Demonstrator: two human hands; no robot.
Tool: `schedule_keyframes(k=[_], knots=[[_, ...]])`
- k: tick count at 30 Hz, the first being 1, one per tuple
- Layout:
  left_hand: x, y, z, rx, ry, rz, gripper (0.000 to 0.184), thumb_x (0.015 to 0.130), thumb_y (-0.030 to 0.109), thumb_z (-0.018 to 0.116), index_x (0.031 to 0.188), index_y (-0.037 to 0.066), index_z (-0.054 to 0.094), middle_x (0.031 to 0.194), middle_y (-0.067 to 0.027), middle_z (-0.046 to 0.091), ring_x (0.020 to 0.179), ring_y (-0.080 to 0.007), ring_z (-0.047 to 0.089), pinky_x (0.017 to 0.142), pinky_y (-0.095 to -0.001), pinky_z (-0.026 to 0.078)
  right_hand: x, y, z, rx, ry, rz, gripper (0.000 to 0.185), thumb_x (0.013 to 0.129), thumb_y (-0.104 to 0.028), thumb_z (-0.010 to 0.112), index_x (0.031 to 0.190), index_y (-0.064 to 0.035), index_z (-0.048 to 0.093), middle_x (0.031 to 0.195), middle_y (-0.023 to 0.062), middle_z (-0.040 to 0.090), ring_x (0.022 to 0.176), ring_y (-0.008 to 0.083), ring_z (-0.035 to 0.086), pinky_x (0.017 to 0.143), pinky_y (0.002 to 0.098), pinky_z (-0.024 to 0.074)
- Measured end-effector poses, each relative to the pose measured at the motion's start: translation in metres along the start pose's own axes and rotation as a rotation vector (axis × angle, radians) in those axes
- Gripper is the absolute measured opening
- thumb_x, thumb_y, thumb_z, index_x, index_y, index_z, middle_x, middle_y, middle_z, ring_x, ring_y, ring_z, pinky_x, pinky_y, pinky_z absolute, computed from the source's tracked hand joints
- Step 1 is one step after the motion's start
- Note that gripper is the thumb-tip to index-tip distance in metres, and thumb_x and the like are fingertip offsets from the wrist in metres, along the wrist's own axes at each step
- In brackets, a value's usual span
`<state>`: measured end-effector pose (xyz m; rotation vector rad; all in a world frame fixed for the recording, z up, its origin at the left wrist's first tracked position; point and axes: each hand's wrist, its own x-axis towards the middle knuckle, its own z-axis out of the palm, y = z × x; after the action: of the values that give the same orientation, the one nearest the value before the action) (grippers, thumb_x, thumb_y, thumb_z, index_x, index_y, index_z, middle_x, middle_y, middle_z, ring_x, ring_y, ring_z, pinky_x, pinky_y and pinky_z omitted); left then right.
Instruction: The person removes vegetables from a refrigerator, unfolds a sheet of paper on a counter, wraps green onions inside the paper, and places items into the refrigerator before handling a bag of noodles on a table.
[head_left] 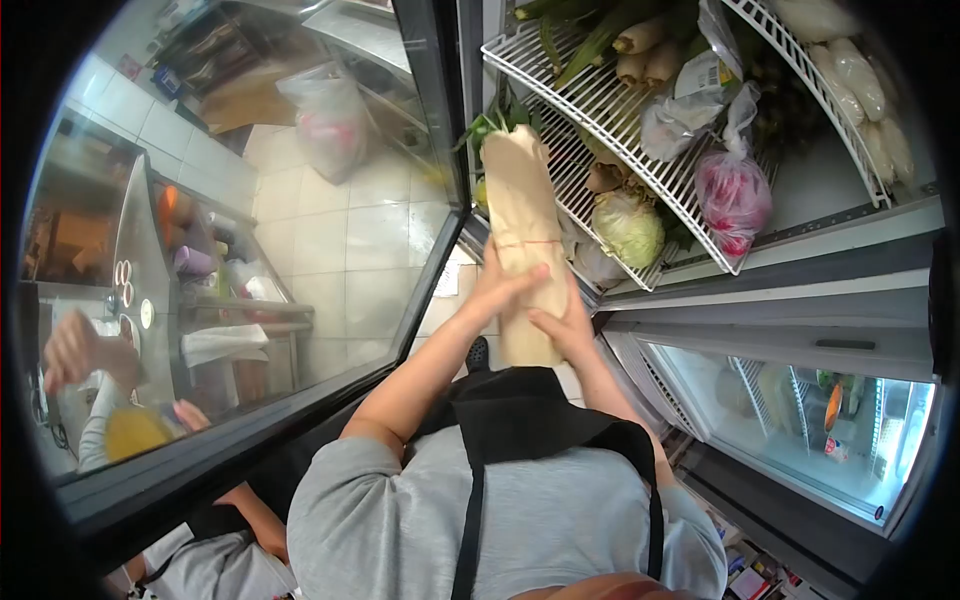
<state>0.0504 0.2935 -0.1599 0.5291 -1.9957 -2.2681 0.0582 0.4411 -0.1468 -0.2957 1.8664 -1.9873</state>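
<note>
Both my hands grip a long bundle wrapped in tan paper, which has a thin red line across its middle. My left hand is closed around its left side, with the thumb over the front. On the right side, lower down, my right hand is closed round it too. Green leaves show at the bundle's far end; whether they come from inside the paper cannot be seen. Just right of the bundle, a pale green cabbage lies on a white wire shelf.
An open glass door stands on my left. Shelves hold a bag of red vegetables, pale roots and wrapped white vegetables. A lit glass-fronted fridge is at right. Another person is behind me at lower left.
</note>
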Motion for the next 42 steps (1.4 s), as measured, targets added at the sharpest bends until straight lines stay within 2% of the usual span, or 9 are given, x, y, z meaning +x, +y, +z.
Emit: schedule_keyframes(k=[4, 6, 10, 13, 26, 32, 35, 37, 42], knots=[[0.013, 0.030, -0.059, -0.096, -0.138, -0.163, 0.099, 0.059, 0.026, 0.080, 0.131, -0.003, 0.020, 0.120, -0.0168, 0.045, 0.108, -0.0246, 0.047, 0.092, -0.0352, 0.038, 0.030, -0.001, -0.014, -0.118, -0.364, 0.253, 0.065, 0.075, -0.018, 0.067, 0.132, -0.0071, 0.036, 0.121, 0.0083, 0.048, 0.110, 0.0182, 0.046, 0.094, 0.0298, 0.0345], [0.010, 0.030, -0.073, -0.114, -0.164, -0.175, 0.098, 0.058, 0.025, 0.080, 0.131, -0.004, 0.021, 0.120, -0.0167, 0.044, 0.109, -0.0243, 0.047, 0.093, -0.0345, 0.037, 0.075, -0.020, -0.039, -0.445, -0.275, 0.036, 0.032, 0.081, -0.021, 0.061, 0.110, -0.0060, 0.058, 0.110, 0.0084, 0.057, 0.106, 0.0192, 0.050, 0.089, 0.0303, 0.0384], [0.012, 0.034, -0.079, -0.206, -0.198, -0.277, 0.098, 0.057, 0.024, 0.080, 0.131, -0.004, 0.022, 0.122, -0.0162, 0.044, 0.112, -0.0226, 0.045, 0.096, -0.0321, 0.033, 0.214, -0.054, -0.049, -1.045, 0.285, 0.020, 0.054, 0.081, -0.047, 0.053, 0.114, -0.0045, 0.054, 0.111, 0.0184, 0.056, 0.097, 0.0299, 0.056, 0.081, 0.0379, 0.0432], [0.010, 0.048, -0.086, -0.245, -0.223, -0.343, 0.099, 0.057, 0.025, 0.080, 0.132, -0.004, 0.022, 0.123, -0.0155, 0.043, 0.113, -0.0218, 0.043, 0.097, -0.0315, 0.032, 0.322, -0.019, -0.068, -1.525, 0.338, -0.216, 0.052, 0.081, -0.040, 0.055, 0.120, -0.0049, 0.049, 0.114, 0.0210, 0.053, 0.102, 0.0337, 0.053, 0.083, 0.0395, 0.0424], [0.062, 0.030, -0.090, -0.230, -0.246, -0.246, 0.093, 0.056, 0.026, 0.080, 0.126, -0.007, 0.028, 0.119, -0.0172, 0.046, 0.111, -0.0220, 0.046, 0.094, -0.0310, 0.034, 0.402, -0.046, -0.122, -1.608, 0.469, -0.429, 0.054, 0.080, -0.038, 0.057, 0.122, -0.0053, 0.047, 0.118, 0.0198, 0.050, 0.106, 0.0330, 0.050, 0.086, 0.0392, 0.0409], [0.107, 0.012, -0.062, 0.007, -0.205, -0.087, 0.094, 0.054, 0.032, 0.080, 0.128, -0.002, 0.032, 0.107, -0.0133, 0.055, 0.102, -0.0191, 0.051, 0.090, -0.0292, 0.037, 0.367, -0.077, -0.144, -1.444, 0.559, -0.615, 0.055, 0.080, -0.038, 0.058, 0.123, -0.0055, 0.046, 0.119, 0.0193, 0.049, 0.107, 0.0327, 0.048, 0.087, 0.0391, 0.0402], [0.146, 0.036, -0.044, 0.272, -0.208, -0.004, 0.068, 0.065, 0.027, 0.074, 0.119, -0.003, 0.044, 0.094, -0.0107, 0.061, 0.092, -0.0171, 0.055, 0.085, -0.0269, 0.040, 0.357, -0.082, -0.147, -1.406, 0.573, -0.650, 0.056, 0.079, -0.037, 0.058, 0.123, -0.0056, 0.045, 0.120, 0.0190, 0.048, 0.108, 0.0325, 0.048, 0.087, 0.0390, 0.0398], [0.196, 0.051, -0.038, 0.378, -0.492, 0.164, 0.070, 0.060, 0.035, 0.069, 0.117, 0.000, 0.049, 0.115, -0.0185, 0.052, 0.103, -0.0277, 0.053, 0.086, -0.0313, 0.042, 0.353, -0.087, -0.149, -1.398, 0.586, -0.663, 0.056, 0.079, -0.037, 0.058, 0.123, -0.0057, 0.045, 0.120, 0.0188, 0.048, 0.109, 0.0324, 0.047, 0.088, 0.0390, 0.0396], [0.248, 0.081, 0.019, 1.507, -0.043, 0.472, 0.077, 0.076, 0.021, 0.063, 0.136, 0.001, 0.018, 0.137, -0.0223, 0.025, 0.124, -0.0306, 0.032, 0.099, -0.0407, 0.031, 0.349, -0.092, -0.155, -1.374, 0.600, -0.686, 0.057, 0.079, -0.037, 0.059, 0.124, -0.0058, 0.044, 0.122, 0.0184, 0.047, 0.110, 0.0322, 0.046, 0.089, 0.0389, 0.0390]])
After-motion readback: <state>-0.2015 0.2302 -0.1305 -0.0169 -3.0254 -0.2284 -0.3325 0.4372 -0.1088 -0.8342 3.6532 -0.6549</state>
